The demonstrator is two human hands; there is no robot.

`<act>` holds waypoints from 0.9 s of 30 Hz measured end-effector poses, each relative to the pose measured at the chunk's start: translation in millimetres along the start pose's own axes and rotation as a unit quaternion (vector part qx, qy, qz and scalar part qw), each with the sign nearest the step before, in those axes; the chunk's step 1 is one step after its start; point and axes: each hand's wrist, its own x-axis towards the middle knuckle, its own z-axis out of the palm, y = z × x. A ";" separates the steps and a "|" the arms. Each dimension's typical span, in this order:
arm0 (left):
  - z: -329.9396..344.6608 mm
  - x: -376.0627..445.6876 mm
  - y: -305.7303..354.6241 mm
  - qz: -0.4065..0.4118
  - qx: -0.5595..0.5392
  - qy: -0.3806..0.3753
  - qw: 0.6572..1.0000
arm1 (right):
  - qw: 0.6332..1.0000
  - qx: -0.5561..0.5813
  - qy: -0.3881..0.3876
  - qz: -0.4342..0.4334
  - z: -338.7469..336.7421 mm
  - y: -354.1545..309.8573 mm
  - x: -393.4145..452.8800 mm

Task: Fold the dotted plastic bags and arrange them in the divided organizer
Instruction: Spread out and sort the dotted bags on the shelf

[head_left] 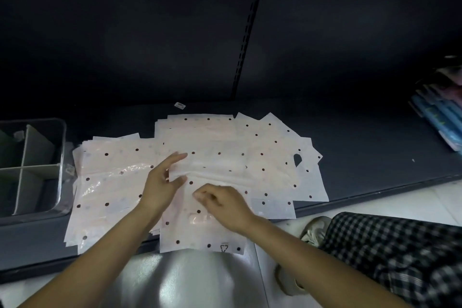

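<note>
already my left hand (162,180) had its grip pinching the folded edge of the top dotted bag (200,222) at the shelf's (362,157) front edge to hold the crease, while my right hand (222,204) pinched beside it; the divided organizer (61,157) waited at the left end.

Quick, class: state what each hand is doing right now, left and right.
Left hand: pinches the folded edge of a dotted bag between thumb and fingers.
Right hand: fingers curled, pinching the same bag.
</note>
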 end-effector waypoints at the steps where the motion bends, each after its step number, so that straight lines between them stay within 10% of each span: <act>1: -0.1 1.0 -1.1 0.030 0.039 0.011 0.999 | 0.999 0.005 0.033 0.007 -5.3 7.4 2.5; 6: -3.4 4.3 -22.0 0.058 0.148 0.022 0.987 | 0.966 -0.052 0.235 0.095 -45.4 66.4 15.0; 13: 4.5 24.9 -20.0 -0.088 0.055 0.004 0.995 | 0.920 -0.166 0.235 0.267 -101.1 146.1 -5.9; 23: 16.6 55.5 -15.8 -0.081 -0.068 0.163 0.981 | 0.901 -0.167 0.329 0.229 -103.5 153.1 -1.8; 27: 14.4 65.0 -26.1 -0.076 0.105 0.091 0.987 | 0.887 -0.134 0.395 0.197 -107.7 132.8 7.1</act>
